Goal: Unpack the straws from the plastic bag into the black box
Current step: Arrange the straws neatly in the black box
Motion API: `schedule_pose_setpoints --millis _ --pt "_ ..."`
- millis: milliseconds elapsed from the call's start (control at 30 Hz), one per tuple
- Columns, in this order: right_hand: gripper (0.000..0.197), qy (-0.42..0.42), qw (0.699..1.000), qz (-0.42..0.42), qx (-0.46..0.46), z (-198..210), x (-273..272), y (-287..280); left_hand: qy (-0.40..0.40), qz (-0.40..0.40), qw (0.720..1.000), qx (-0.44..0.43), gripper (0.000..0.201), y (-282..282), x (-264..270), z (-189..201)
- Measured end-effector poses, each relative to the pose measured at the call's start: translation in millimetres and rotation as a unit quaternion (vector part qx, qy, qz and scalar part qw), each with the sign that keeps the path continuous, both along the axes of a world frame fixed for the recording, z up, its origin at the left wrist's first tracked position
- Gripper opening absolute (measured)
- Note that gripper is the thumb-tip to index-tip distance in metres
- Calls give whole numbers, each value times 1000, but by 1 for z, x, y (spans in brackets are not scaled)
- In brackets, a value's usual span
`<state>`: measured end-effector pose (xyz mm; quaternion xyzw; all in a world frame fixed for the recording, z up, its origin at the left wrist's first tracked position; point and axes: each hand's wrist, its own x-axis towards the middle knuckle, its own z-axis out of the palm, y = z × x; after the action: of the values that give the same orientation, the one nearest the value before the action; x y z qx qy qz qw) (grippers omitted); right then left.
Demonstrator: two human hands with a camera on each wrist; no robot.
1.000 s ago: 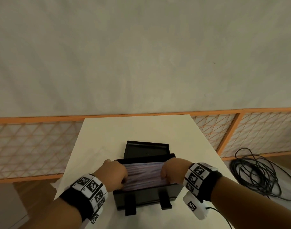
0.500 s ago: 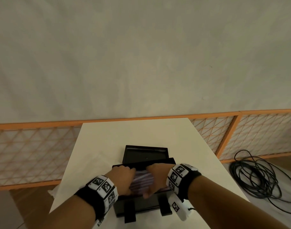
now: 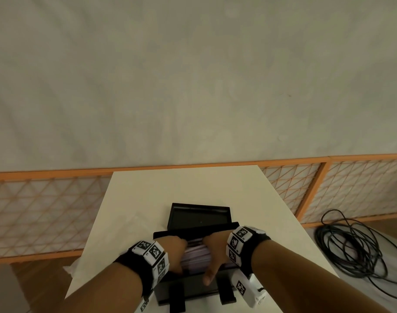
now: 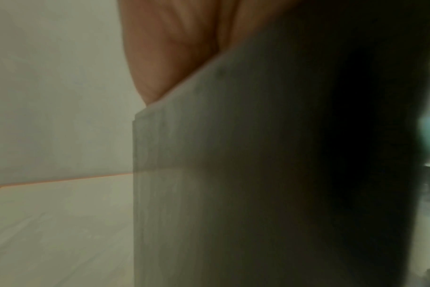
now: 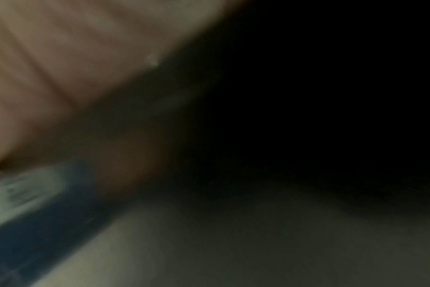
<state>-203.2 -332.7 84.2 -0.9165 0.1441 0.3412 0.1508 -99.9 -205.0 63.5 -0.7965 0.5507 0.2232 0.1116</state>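
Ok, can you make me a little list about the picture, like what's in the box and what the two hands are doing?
box: black box on the white table
inside box: pale purple straws
left hand: on the straws' left side, fingers hidden
right hand: on their right side, thumb over the box's near edge
behind box: black lid, lying open side up
floor: coiled black cable

Since a second ago the left hand (image 3: 173, 251) and right hand (image 3: 215, 253) have closed inward from the ends of the straws (image 3: 196, 256) toward the middle of the black box (image 3: 188, 288), leaving a narrow strip exposed. The right thumb now points toward 6 o'clock over the near wall, apparently gripping; wrist views are blurred.
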Motion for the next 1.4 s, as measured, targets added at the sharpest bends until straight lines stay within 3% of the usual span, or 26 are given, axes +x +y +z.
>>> schedule_pose_setpoints --millis 167,367,500,700,900,1033,1400 --pt "70 -10 999 -34 18 0 3 -5 8 7 1000 -7 52 -2 1 -4" --pt "66 1 998 -63 6 -4 6 -2 -14 3 1000 -4 37 2 3 -15" --pt "58 -10 999 -31 -20 -10 6 0 -18 3 1000 11 28 2 -2 -14" --pt "51 -85 995 -13 -47 -6 6 -3 -7 25 999 -40 46 2 -3 3" --pt "55 -132 989 24 -61 14 10 -7 -1 35 995 -98 43 9 2 17" --pt "40 -143 986 40 -79 26 12 -7 21 45 992 -119 42 10 8 24" --pt "40 -93 991 66 -70 33 15 -8 56 52 992 -101 45 8 18 41"
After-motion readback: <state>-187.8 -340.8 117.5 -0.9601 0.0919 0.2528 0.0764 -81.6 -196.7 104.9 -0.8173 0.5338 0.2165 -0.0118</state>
